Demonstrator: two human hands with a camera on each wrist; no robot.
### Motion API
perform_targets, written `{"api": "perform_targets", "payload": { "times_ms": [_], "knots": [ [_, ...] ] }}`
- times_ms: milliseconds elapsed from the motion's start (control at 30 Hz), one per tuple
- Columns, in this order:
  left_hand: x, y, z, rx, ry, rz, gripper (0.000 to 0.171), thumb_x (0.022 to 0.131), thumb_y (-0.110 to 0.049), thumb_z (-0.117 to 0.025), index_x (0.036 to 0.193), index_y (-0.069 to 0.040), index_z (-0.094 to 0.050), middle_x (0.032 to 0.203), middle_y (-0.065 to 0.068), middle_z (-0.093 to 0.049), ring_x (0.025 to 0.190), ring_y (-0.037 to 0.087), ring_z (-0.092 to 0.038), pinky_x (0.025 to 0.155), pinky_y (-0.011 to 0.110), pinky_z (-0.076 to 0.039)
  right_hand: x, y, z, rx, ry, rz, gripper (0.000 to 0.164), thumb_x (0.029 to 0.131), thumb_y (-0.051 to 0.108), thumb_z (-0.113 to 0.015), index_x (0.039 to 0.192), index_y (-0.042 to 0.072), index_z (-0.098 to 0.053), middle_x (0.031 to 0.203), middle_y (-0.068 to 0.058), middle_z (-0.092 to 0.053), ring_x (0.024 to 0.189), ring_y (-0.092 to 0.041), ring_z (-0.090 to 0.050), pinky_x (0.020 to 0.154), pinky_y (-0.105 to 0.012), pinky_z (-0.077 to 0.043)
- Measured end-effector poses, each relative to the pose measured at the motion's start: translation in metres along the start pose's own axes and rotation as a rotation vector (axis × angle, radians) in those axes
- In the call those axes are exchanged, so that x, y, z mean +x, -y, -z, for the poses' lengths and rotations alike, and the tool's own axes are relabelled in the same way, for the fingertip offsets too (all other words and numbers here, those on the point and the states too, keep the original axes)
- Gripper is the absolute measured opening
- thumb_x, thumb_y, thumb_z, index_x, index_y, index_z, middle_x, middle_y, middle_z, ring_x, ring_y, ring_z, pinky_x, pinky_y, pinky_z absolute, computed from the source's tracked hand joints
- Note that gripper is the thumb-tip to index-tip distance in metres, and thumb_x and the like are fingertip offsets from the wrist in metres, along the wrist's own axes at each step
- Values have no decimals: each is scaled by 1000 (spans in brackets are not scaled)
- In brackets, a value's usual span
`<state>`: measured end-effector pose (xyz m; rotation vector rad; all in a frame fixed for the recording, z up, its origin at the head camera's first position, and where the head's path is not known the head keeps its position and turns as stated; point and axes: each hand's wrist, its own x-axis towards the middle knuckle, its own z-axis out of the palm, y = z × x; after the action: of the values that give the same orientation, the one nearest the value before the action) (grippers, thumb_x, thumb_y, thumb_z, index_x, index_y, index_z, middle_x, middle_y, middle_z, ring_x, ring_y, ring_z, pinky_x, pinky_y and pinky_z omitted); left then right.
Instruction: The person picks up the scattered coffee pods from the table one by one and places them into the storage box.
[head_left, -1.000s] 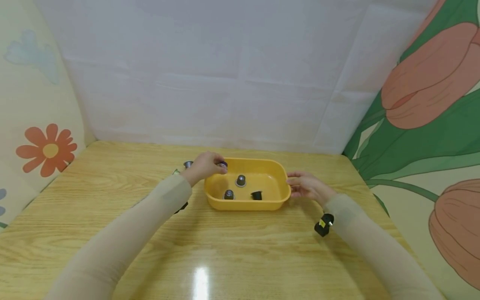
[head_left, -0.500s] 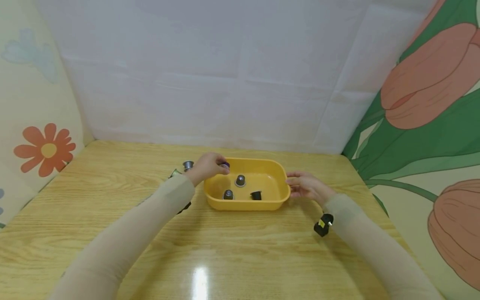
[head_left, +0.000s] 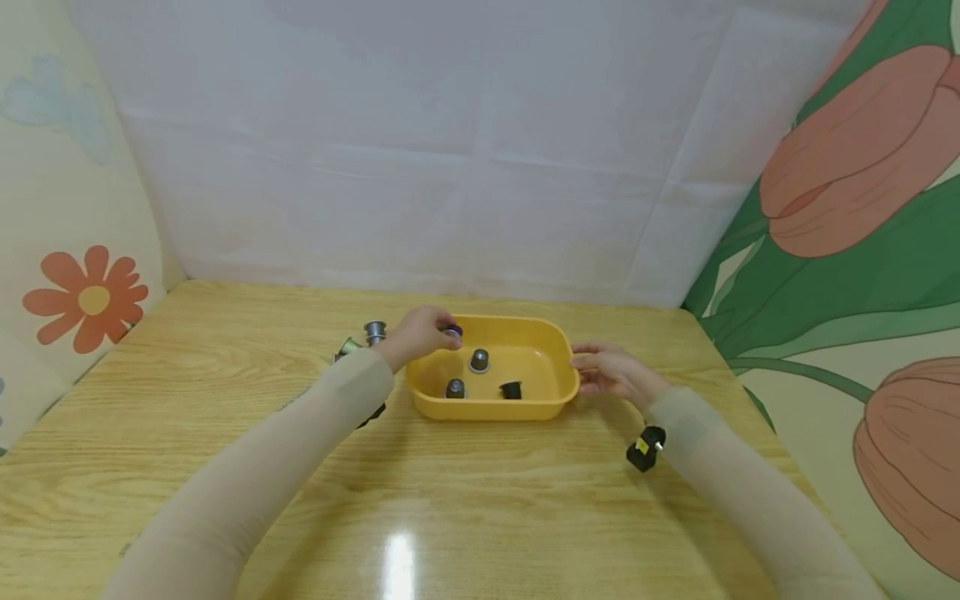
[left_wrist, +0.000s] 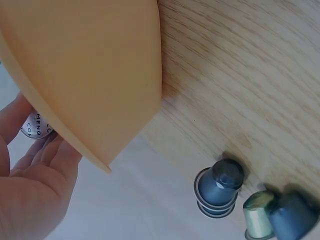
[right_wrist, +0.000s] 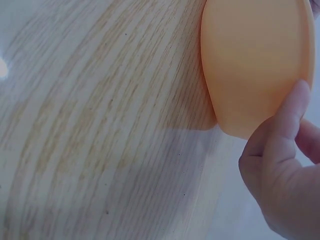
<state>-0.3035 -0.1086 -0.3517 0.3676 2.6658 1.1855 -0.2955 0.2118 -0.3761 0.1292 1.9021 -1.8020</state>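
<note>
My left hand (head_left: 422, 335) is over the left end of the yellow plastic tub (head_left: 491, 410), pinching a coffee capsule (head_left: 454, 332) with a purple rim between thumb and fingers. In the left wrist view, a printed white face of that capsule (left_wrist: 37, 125) shows between the fingers, beyond the tub's rim. Inside the tub are a grey capsule (head_left: 479, 360), a second grey capsule (head_left: 455, 389) near the front wall, and a black capsule (head_left: 512, 390) that is tipped. At the tub's right end, my right hand (head_left: 617, 372) touches the outer wall with its fingertips.
Left of the tub, partly behind the left forearm, are stacked silver-rimmed capsules (head_left: 375, 332) and a green capsule (head_left: 349, 346). A dark blue capsule (left_wrist: 294, 216) stands beside the green one. White cloth (head_left: 480, 167) hangs behind the wooden table (head_left: 480, 500).
My left hand has shifted slightly right with the coffee capsule, uncovering more of the stacked capsules. The right hand stays against the tub, and the head view has drifted a little.
</note>
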Motion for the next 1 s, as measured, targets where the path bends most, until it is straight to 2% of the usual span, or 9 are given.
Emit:
{"api": "perform_targets", "payload": {
  "times_ms": [267,533,733,1000],
  "knots": [
    [-3,0,1,0,15,7,50,93,-6,-65,137,10,-47,139,23,-50,129,36,-46,106,43,-40,0,0,0,-9,3,0,43,100,-1,-47,140,-9,-34,87,-6,-60,70,-14,-60,59,-26,-56],
    [-10,2,7,10,6,-13,46,93,-6,-65,134,10,-50,136,24,-52,127,36,-48,105,44,-41,0,0,0,-7,-2,-5,43,100,-1,-46,140,-9,-34,86,-6,-59,69,-14,-59,58,-25,-56],
    [-17,4,14,-33,9,-17,48,94,-7,-63,136,10,-48,138,24,-51,127,37,-48,104,45,-41,0,0,0,-36,-29,-8,43,100,-1,-47,141,-8,-35,89,-6,-59,70,-14,-58,58,-24,-54],
    [-26,7,22,-58,5,-45,48,95,-9,-63,137,9,-47,137,24,-51,126,37,-48,102,46,-43,1,-1,3,-60,-25,-1,43,100,0,-48,140,-8,-36,90,-6,-59,72,-14,-59,61,-24,-54]
  ]
}}
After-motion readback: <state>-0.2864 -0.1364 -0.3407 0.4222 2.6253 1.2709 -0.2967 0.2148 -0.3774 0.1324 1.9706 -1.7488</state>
